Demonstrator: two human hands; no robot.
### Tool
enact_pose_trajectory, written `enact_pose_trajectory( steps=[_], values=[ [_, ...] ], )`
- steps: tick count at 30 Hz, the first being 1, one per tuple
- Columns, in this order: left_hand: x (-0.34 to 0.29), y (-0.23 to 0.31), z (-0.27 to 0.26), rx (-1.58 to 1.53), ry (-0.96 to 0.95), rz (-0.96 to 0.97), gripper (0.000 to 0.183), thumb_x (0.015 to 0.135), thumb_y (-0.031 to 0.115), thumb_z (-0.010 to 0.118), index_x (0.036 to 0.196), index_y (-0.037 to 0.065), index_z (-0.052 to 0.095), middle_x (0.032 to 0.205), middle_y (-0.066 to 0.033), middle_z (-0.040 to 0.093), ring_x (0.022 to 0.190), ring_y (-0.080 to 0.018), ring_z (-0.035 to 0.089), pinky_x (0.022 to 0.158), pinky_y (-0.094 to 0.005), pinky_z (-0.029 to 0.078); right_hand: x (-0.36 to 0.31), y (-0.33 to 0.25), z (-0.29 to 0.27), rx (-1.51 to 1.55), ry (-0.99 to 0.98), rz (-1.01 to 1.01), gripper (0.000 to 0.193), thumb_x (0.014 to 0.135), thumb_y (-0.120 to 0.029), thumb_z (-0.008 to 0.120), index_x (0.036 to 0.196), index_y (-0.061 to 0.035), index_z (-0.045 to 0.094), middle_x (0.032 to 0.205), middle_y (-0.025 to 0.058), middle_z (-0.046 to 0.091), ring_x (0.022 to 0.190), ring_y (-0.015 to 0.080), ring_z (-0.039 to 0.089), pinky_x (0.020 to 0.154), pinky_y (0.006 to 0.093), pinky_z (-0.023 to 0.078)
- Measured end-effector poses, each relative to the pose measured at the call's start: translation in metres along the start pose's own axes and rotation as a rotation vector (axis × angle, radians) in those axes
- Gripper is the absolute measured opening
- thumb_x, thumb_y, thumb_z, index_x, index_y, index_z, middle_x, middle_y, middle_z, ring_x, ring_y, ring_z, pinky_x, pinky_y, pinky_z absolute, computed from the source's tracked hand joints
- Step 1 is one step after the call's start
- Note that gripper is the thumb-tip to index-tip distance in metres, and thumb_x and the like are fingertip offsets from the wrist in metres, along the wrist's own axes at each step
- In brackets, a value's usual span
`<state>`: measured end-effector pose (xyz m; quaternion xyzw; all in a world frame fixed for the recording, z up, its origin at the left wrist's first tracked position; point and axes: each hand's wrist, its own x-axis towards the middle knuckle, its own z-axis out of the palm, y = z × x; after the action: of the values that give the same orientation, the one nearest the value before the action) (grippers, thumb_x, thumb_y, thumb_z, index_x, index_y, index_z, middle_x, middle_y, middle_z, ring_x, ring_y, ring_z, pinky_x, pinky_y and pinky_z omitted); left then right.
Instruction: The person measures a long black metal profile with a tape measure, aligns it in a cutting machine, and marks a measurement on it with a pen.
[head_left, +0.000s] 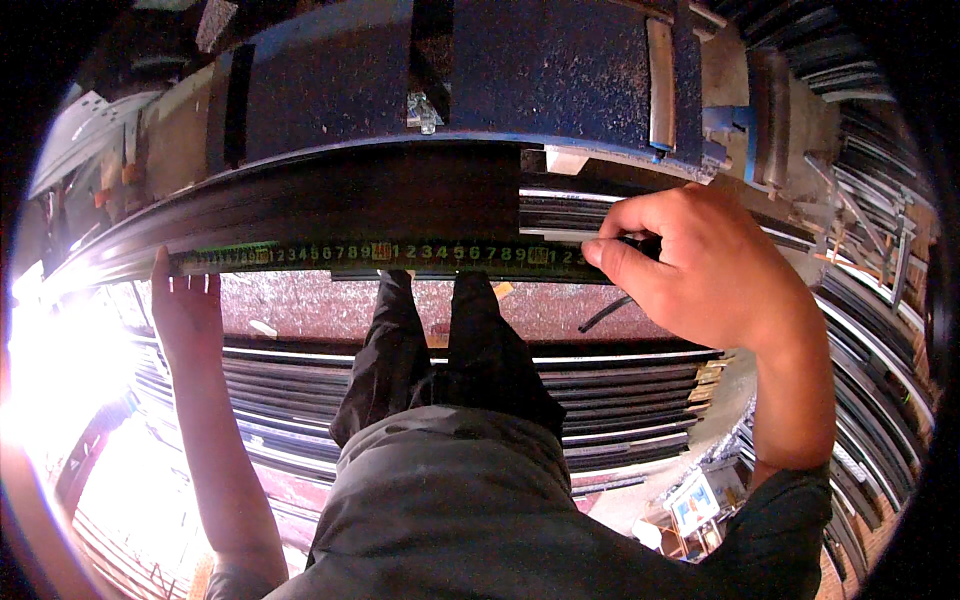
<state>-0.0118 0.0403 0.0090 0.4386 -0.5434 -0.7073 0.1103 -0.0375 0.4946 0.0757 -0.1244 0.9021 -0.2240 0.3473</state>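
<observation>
A tape measure's dark blade (450, 258) with yellow-green numbers stretches left to right in front of me, along the near edge of a long dark bar (350, 190). At its left end my left hand (188, 305) is closed round the blade, thumb up and fingertips below. My right hand (690, 260) pinches the blade's right part between thumb and forefinger. A black object (642, 243) shows inside the right hand; I cannot make out what it is. Below that hand hangs a thin black strip (605, 315).
Beyond the bar stands a blue, speckled bench (540, 90) with a metal roller (661, 85) at its right. Long dark and silver profiles (630, 400) lie stacked behind my legs. More profiles (880, 400) are racked at the right. Bright glare covers the far left.
</observation>
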Motion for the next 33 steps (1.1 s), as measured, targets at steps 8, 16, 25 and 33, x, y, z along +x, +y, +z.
enact_pose_trajectory(
  steps=[8,16,25,33],
  values=[
    [0.014,-0.007,-0.022,-0.04,-0.128,-0.004,0.034,0.095,0.029,0.061,0.124,0.011,0.058,0.116,-0.0037,0.06,0.107,-0.0193,0.056,0.096,-0.0402,0.043,-0.015,0.005,-0.008,0.093,-0.053,0.0,0.039,0.084,-0.041,0.066,0.093,-0.0031,0.07,0.084,0.0232,0.069,0.082,0.0395,0.068,0.077,0.0445,0.052],
    [0.017,-0.008,-0.048,0.034,-0.187,0.031,0.03,0.09,0.039,0.068,0.09,0.009,0.064,0.072,-0.0031,0.061,0.061,-0.015,0.055,0.057,-0.0285,0.045,-0.048,-0.048,-0.03,0.204,-0.107,0.054,0.047,0.082,-0.038,0.073,0.115,-0.0045,0.064,0.106,0.0151,0.069,0.097,0.0261,0.065,0.086,0.0376,0.051],
    [-0.004,0.03,-0.042,-0.276,-0.246,-0.028,0.028,0.096,0.034,0.065,0.1,0.006,0.063,0.086,-0.0012,0.066,0.086,-0.0132,0.064,0.072,-0.0287,0.052,-0.074,-0.003,0.016,0.173,0.078,-0.046,0.044,0.092,-0.028,0.061,0.119,0.0067,0.063,0.113,0.0231,0.068,0.105,0.0361,0.063,0.09,0.0412,0.048],
    [0.034,0.105,-0.096,-0.353,-0.211,0.077,0.031,0.101,0.04,0.052,0.101,0.01,0.059,0.092,-0.0042,0.07,0.083,-0.0181,0.066,0.077,-0.0384,0.051,-0.079,-0.074,0.017,0.135,0.043,-0.175,0.034,0.091,-0.02,0.054,0.112,0.004,0.066,0.102,0.0236,0.07,0.095,0.0351,0.066,0.086,0.0398,0.05]
  ],
)
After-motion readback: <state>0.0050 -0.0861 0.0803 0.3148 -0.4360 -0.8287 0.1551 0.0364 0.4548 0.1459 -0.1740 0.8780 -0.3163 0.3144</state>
